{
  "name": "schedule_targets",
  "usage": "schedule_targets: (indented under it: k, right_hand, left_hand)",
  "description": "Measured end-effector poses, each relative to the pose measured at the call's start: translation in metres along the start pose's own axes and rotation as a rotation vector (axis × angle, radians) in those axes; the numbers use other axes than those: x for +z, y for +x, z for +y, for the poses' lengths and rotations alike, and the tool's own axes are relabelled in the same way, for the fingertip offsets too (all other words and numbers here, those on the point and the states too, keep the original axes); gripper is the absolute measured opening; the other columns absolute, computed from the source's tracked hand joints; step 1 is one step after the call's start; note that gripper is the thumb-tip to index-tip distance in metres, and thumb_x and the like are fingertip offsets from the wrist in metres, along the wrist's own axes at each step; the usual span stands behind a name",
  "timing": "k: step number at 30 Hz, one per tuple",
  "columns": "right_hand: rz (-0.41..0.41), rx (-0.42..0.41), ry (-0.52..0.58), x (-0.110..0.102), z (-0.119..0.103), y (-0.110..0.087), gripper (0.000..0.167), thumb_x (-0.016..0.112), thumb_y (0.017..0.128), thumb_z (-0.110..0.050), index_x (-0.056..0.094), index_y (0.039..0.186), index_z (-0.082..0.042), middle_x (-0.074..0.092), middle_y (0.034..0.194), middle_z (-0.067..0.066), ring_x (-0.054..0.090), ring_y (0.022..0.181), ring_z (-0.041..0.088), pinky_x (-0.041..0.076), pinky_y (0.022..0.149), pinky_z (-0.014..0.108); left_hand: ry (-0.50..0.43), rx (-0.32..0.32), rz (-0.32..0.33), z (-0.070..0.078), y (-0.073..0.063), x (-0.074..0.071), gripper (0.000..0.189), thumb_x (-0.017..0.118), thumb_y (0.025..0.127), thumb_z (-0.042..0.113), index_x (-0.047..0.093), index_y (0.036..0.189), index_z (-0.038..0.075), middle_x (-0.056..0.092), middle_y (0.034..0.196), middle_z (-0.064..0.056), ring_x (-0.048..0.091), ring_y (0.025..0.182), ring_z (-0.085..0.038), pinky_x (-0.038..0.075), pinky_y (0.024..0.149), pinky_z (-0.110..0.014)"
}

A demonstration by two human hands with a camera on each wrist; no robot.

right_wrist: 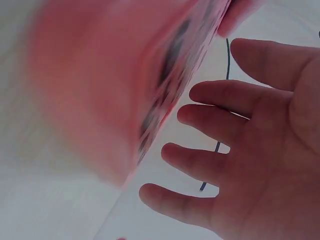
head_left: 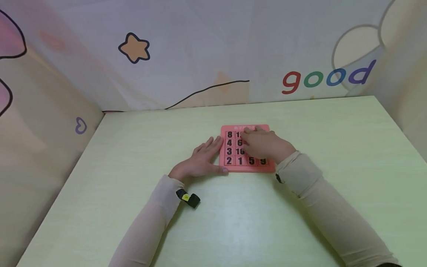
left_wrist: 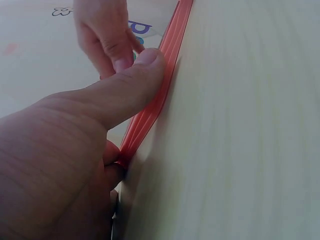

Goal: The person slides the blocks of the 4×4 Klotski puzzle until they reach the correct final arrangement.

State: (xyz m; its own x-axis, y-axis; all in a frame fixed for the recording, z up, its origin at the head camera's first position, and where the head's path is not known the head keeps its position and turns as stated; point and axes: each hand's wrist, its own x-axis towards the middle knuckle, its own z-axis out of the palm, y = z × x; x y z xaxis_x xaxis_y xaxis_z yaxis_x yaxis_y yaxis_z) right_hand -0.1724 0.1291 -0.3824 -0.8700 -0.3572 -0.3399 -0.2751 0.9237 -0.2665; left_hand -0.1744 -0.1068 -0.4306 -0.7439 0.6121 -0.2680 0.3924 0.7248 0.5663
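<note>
A flat pink number slide puzzle with black digits on its tiles lies on the table. My left hand rests at its left side, fingers extended along the left edge and thumb at the near left corner. The left wrist view shows that thumb against the puzzle's layered pink rim. Over the right part of the tiles, my right hand is held palm down, covering several numbers. In the right wrist view its fingers are spread and nearly straight, close to the face of the blurred puzzle.
The pale green table extends around the puzzle on all sides. Behind it stands a printed cloth backdrop with a star and the word "good". A black strap with a yellow mark is on the left wrist.
</note>
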Motion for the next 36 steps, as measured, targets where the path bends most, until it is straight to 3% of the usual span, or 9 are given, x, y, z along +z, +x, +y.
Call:
schedule_targets:
  k: [10,14,18,21,24,28,31,32,36]
  right_hand:
    - [-0.054,0.012,0.016,-0.004,-0.016,0.008,0.058,0.045,0.107,-0.031,0.033,0.159,-0.009,0.021,0.166,0.011,0.01,0.151,0.042,0.014,0.116,0.066]
    - [-0.061,0.036,0.019,-0.008,-0.012,0.003,0.052,0.047,0.106,-0.03,0.045,0.153,-0.007,0.031,0.162,0.014,0.026,0.147,0.042,0.019,0.113,0.07]
    - [-0.081,0.068,0.041,-0.012,-0.005,0.0,0.039,0.048,0.105,-0.027,0.06,0.137,-0.006,0.06,0.128,0.015,0.054,0.113,0.032,0.032,0.106,0.067]
    - [-0.097,0.085,0.063,-0.013,-0.003,-0.002,0.03,0.05,0.105,-0.027,0.065,0.122,-0.007,0.059,0.093,0.009,0.054,0.088,0.025,0.045,0.089,0.05]
    - [-0.09,0.09,0.067,-0.013,-0.005,-0.002,0.025,0.051,0.105,-0.026,0.067,0.108,-0.007,0.056,0.082,0.009,0.054,0.079,0.023,0.043,0.073,0.04]
    - [-0.024,0.069,0.015,-0.009,-0.009,0.001,0.031,0.052,0.104,-0.026,0.068,0.119,-0.004,0.063,0.119,0.019,0.059,0.11,0.034,0.049,0.087,0.047]
    - [0.018,0.027,-0.017,-0.004,-0.013,0.006,0.048,0.051,0.104,-0.028,0.054,0.145,-0.002,0.036,0.158,0.02,0.032,0.144,0.042,0.036,0.109,0.062]
    - [0.023,0.009,-0.022,-0.002,-0.015,0.007,0.054,0.05,0.105,-0.029,0.046,0.151,-0.003,0.026,0.164,0.018,0.02,0.149,0.043,0.028,0.112,0.065]
    - [0.008,-0.047,-0.016,0.004,-0.021,0.01,0.059,0.046,0.107,-0.033,0.033,0.158,-0.005,0.02,0.166,0.014,0.013,0.151,0.04,0.019,0.115,0.065]
  left_hand:
    - [0.01,0.009,-0.004,0.001,0.0,-0.002,0.107,0.068,0.09,0.058,-0.001,0.163,0.022,-0.007,0.168,0.009,-0.016,0.151,-0.012,-0.006,0.121,-0.039]
    - [0.004,0.01,-0.002,0.002,-0.001,-0.002,0.107,0.069,0.09,0.056,0.0,0.163,0.021,-0.006,0.168,0.008,-0.016,0.151,-0.012,-0.006,0.121,-0.039]
    - [0.0,0.012,0.0,0.002,-0.001,-0.001,0.106,0.069,0.09,0.056,0.0,0.163,0.021,-0.006,0.168,0.007,-0.016,0.151,-0.012,-0.007,0.12,-0.038]
    - [0.004,0.017,0.0,0.002,-0.001,-0.001,0.106,0.069,0.09,0.057,0.0,0.164,0.022,-0.006,0.168,0.006,-0.016,0.151,-0.012,-0.007,0.12,-0.038]
    - [0.004,0.018,0.002,0.001,-0.001,0.0,0.106,0.068,0.091,0.058,0.001,0.164,0.021,-0.005,0.169,0.006,-0.016,0.151,-0.012,-0.007,0.121,-0.038]
    - [-0.002,0.017,0.005,0.001,-0.001,0.0,0.106,0.068,0.09,0.058,0.001,0.164,0.021,-0.005,0.169,0.005,-0.015,0.152,-0.013,-0.007,0.121,-0.039]
    - [-0.007,0.018,0.005,0.001,-0.001,-0.001,0.106,0.069,0.09,0.057,0.002,0.164,0.022,-0.004,0.169,0.005,-0.014,0.152,-0.014,-0.006,0.121,-0.04]
    - [-0.005,0.02,0.005,0.001,-0.001,-0.001,0.106,0.069,0.09,0.057,0.002,0.164,0.022,-0.004,0.169,0.004,-0.014,0.152,-0.014,-0.006,0.121,-0.041]
    - [0.008,0.026,-0.003,0.0,-0.001,-0.001,0.105,0.068,0.09,0.057,0.002,0.164,0.023,-0.004,0.169,0.005,-0.014,0.152,-0.015,-0.005,0.121,-0.041]
